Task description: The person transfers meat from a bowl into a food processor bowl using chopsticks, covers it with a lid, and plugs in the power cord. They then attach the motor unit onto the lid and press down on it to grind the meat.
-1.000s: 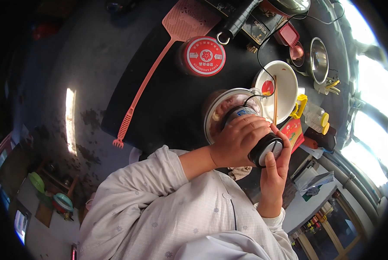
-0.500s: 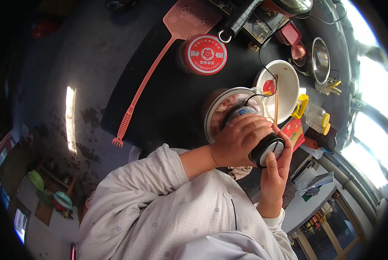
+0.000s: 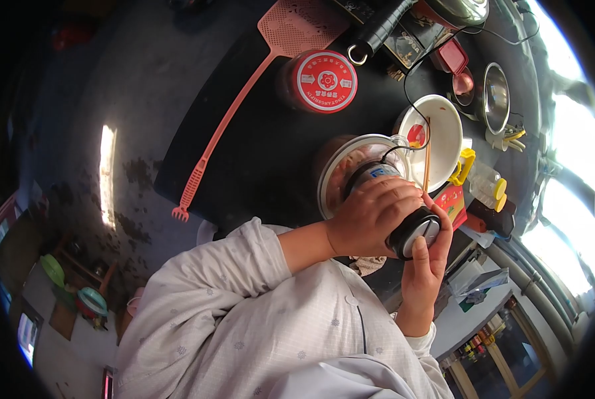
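Note:
An electric food chopper stands at the table's near edge. Its clear bowl (image 3: 334, 176) holds pinkish pieces that look like meat, and a cord runs from its black motor head (image 3: 416, 231). My left hand (image 3: 370, 216) is closed round the side of the motor head. From the right, my right hand (image 3: 432, 263) grips its top end, with the thumb by the round cap. Just beyond the chopper sits a white bowl (image 3: 447, 143) with a red patch inside. Chopsticks (image 3: 428, 156) lie across that bowl, close to my right fingers.
A red-lidded jar (image 3: 326, 81) and a pink fly swatter (image 3: 234, 100) are on the black table (image 3: 244, 173). Farther right are a steel bowl (image 3: 495, 100), a red container (image 3: 449, 54) and yellow-capped jars (image 3: 489, 185). A black-handled pan (image 3: 384, 30) lies at the back.
Both hands keep their hold on the chopper's motor head. The table and things on it appear shifted slightly right in view; the grip looks the same.

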### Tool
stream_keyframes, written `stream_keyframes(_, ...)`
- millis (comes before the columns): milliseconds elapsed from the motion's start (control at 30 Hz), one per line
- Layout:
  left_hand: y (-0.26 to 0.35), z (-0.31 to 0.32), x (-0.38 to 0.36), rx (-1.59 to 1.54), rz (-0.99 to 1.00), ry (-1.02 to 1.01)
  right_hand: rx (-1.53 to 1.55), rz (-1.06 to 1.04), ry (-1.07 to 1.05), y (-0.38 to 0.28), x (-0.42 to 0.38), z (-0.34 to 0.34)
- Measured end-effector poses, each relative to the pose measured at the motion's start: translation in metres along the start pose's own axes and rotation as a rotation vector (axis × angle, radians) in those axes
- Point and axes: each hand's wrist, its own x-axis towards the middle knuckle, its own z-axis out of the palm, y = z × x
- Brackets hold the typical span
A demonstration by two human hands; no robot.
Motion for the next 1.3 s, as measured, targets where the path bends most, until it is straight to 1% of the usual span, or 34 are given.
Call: stream_keyframes(1300, -0.0028, 0.0034, -0.0038, -0.022, -0.004, 0.021, 0.000, -0.020, 0.013, 0.0038, -0.0009, -0.0011)
